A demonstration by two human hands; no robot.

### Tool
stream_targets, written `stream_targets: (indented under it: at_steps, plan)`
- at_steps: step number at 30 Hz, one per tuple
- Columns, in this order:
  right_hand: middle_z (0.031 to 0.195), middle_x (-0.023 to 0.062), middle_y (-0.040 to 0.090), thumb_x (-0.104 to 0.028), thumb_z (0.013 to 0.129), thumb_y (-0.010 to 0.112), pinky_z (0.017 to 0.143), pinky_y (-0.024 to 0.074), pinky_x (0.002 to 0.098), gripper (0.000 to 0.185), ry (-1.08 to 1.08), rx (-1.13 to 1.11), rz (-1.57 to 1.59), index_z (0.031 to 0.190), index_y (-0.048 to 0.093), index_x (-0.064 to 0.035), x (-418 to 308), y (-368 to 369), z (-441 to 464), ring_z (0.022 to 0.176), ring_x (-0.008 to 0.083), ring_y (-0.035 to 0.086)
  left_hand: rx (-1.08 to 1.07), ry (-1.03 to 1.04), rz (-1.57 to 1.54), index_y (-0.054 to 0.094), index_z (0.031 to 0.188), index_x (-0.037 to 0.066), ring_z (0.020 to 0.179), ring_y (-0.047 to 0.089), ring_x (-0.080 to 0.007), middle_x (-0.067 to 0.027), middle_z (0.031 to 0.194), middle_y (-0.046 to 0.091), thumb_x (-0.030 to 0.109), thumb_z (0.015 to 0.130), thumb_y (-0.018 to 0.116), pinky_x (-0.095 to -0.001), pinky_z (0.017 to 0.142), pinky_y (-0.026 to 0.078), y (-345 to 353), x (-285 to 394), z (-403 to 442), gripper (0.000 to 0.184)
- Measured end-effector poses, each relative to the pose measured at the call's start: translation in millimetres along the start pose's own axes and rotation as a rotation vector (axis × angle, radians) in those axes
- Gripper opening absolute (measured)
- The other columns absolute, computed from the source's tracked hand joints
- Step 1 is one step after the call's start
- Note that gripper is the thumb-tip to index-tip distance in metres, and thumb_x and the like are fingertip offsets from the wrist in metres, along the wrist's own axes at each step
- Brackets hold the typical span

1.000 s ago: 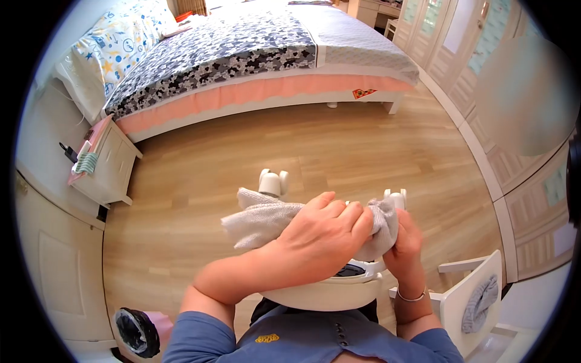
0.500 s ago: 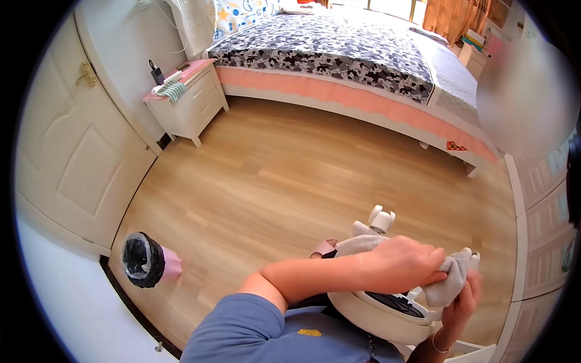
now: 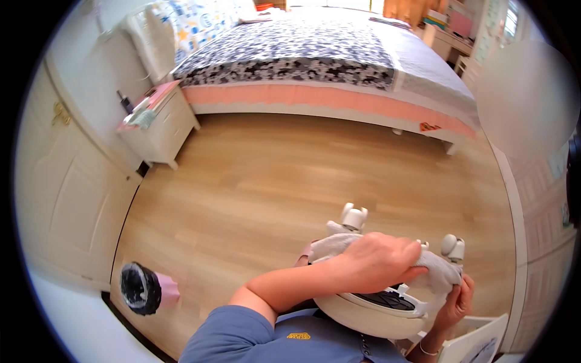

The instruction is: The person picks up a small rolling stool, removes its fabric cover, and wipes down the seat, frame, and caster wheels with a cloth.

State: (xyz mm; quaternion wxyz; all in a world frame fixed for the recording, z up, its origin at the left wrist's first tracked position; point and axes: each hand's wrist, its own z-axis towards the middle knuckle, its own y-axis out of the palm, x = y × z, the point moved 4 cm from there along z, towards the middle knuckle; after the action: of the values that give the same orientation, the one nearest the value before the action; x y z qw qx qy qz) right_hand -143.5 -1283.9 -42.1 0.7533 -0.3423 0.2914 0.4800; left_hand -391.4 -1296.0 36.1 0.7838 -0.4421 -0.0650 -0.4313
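Note:
A light grey knitted cloth (image 3: 440, 270) stretches between my two hands. My left hand (image 3: 378, 260) is closed round its middle, and one end hangs out on the left side of that hand. At the cloth's right end, my right hand (image 3: 458, 300) pinches the edge, with a bracelet on the wrist. Just under both hands is a round white object (image 3: 369, 314) with a dark inner part, close against my body. White casters (image 3: 353, 216) show beyond the cloth.
A pink bin (image 3: 169, 289) with a black liner stands at the lower left, near a door (image 3: 75, 181). A white nightstand (image 3: 166, 130) and a bed (image 3: 315, 106) are ahead. A white chair (image 3: 478, 342) is at the lower right.
The view swung left, then partly back right. The cloth, bunched between my hands before, is now drawn out longer between them, and my right hand sits at its edge.

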Motion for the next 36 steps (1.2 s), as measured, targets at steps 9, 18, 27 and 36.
stream_targets:
  at_steps: [9, 18, 27, 36]
  plan:
    - [0.100, 0.0120, 0.056, -0.009, 0.094, 0.044, 0.080, 0.0428, 0.0273, 0.021, 0.052, -0.130, -0.002, 0.107, 0.053, 0.0037, 14, 19, 17, 0.092, 0.0164, 0.053, -0.027, 0.108, 0.149, 0.052, 0.082, 0.005, 0.055, 0.055, -0.0213, -0.0055, 0.064, 0.051, 0.029, 0.081, 0.063, -0.0323, 0.049, 0.042, 3, 3, 7, 0.027]
    - [0.096, 0.0087, 0.050, -0.020, 0.089, 0.057, 0.078, 0.0397, 0.0272, 0.027, -0.049, -0.232, 0.349, 0.102, 0.041, -0.0031, -8, 58, 16, 0.087, 0.0130, 0.048, -0.182, 0.245, 0.441, 0.051, 0.081, 0.002, 0.052, 0.053, -0.0168, -0.0035, 0.061, 0.049, 0.029, 0.083, 0.058, -0.0284, 0.045, 0.040, 25, 27, 24, 0.027]
    - [0.088, 0.0091, 0.053, -0.016, 0.089, 0.055, 0.074, 0.0416, 0.0272, 0.021, -0.146, -0.248, 0.138, 0.099, 0.043, -0.0025, -15, 46, 13, 0.080, 0.0137, 0.050, -0.190, 0.209, 0.222, 0.047, 0.072, 0.007, 0.052, 0.055, -0.0214, -0.0051, 0.061, 0.050, 0.031, 0.082, 0.059, -0.0311, 0.046, 0.041, 20, 20, 23, 0.029]
    - [0.084, 0.0091, 0.050, -0.007, 0.094, 0.039, 0.068, 0.0396, 0.0249, 0.008, -0.163, -0.238, 0.184, 0.097, 0.043, -0.0010, -10, 44, 9, 0.072, 0.0120, 0.045, -0.169, 0.036, 0.035, 0.054, 0.079, 0.007, 0.056, 0.056, -0.0244, -0.0060, 0.064, 0.054, 0.035, 0.080, 0.063, -0.0340, 0.049, 0.043, -17, -25, -17, 0.029]
